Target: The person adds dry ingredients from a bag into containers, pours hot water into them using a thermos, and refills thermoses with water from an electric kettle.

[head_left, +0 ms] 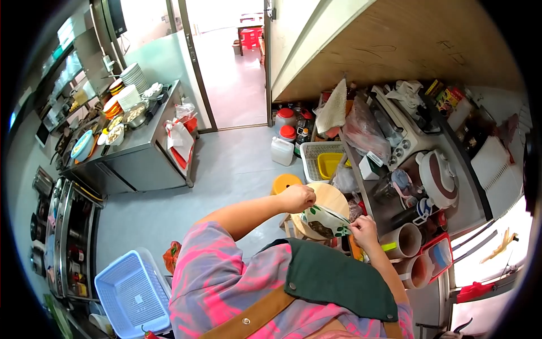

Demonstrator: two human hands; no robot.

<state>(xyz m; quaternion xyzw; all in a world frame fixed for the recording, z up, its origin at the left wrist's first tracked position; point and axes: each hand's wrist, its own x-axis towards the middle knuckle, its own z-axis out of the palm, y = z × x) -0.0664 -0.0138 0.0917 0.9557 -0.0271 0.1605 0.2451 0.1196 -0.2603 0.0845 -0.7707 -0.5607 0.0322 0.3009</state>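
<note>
A clear plastic bag with green leaf prints and something dark inside is stretched between my two hands. My left hand pinches one upper corner. On the opposite corner, my right hand has its fingers closed. The bag hangs over a round wooden top, partly hiding it. Beside that stands an orange stool. What the dark contents are, I cannot make out.
On the right, a metal counter holds a rice cooker and tall containers. A white basket with a yellow tub lies ahead. Stacked plates stand on the left counter; a blue basket sits lower left.
</note>
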